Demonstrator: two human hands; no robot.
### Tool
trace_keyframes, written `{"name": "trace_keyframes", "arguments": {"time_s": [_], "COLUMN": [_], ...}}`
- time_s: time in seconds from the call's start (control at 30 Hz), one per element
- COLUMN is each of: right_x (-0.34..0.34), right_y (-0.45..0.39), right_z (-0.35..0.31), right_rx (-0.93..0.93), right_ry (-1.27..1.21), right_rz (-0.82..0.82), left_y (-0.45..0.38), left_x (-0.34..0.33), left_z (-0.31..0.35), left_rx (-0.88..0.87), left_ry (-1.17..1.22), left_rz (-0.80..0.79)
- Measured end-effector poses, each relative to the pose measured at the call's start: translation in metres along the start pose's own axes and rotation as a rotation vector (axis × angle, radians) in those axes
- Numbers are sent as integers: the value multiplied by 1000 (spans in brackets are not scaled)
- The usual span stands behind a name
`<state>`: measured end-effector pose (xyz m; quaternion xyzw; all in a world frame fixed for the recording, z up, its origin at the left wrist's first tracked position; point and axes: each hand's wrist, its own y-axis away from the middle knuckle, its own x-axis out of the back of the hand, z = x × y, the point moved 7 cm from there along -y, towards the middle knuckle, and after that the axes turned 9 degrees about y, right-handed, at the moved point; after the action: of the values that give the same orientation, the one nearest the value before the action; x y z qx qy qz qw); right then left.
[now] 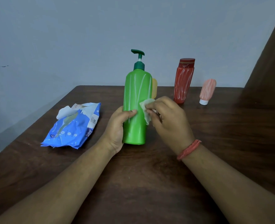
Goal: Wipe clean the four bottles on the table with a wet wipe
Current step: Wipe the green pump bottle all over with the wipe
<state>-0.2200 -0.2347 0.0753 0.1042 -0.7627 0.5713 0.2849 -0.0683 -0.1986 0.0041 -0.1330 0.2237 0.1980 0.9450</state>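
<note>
Green bottle: a tall green pump bottle [136, 107] stands upright on the tabletop [149, 183], about midway between its left and right edges; pale streaks run down its body, and a dark green pump head tops it.
Left hand: the left hand [117, 128] grips the lower half of the green bottle from its left side, thumb curled across the front.
Right hand: the right hand [165, 118] pinches a crumpled wet wipe [147, 109] in its fingertips and presses it against the bottle's right side, just above the thumb of the other hand.
Wristband: a red band [189, 149] circles the right wrist.
Yellow bottle: a yellow bottle [154, 88] stands just behind the green one, mostly hidden by it, near the far edge.
Red bottle: a red bottle [182, 81] with white streaks stands upright near the far edge, right of the green one, its dark red cap on top.
Pink bottle: a small pink bottle [207, 92] with white streaks stands on its white cap, right of the red bottle, apart from it, toward the far right corner.
Wipes pack: a blue pack of wipes [72, 126] lies flat toward the left edge, its white lid flipped open at the far end.
</note>
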Motion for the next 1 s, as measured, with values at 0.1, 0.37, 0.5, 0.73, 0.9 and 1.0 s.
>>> {"name": "trace_keyframes", "arguments": {"time_s": [0.1,0.37,0.5,0.73,0.9,1.0], "right_x": [-3,10,12,22,36,37], "right_y": [1,-1,-2,-8,-12,-14], "right_z": [-2,11,9,18,27,22], "right_rx": [54,-33,2,-17,-47,-5], "right_ry": [2,-7,-15,-22,5,42], "right_rz": [-26,102,120,148,212,198], "left_y": [0,3,4,6,9,10], "left_x": [-1,-6,-7,-11,-16,-17], "left_z": [1,-3,-3,-4,-3,-3], "left_rx": [-5,5,12,11,-1,-12], "left_ry": [-28,-91,-80,-122,-148,-180], "left_rz": [-11,-63,-71,-102,-146,-157]}}
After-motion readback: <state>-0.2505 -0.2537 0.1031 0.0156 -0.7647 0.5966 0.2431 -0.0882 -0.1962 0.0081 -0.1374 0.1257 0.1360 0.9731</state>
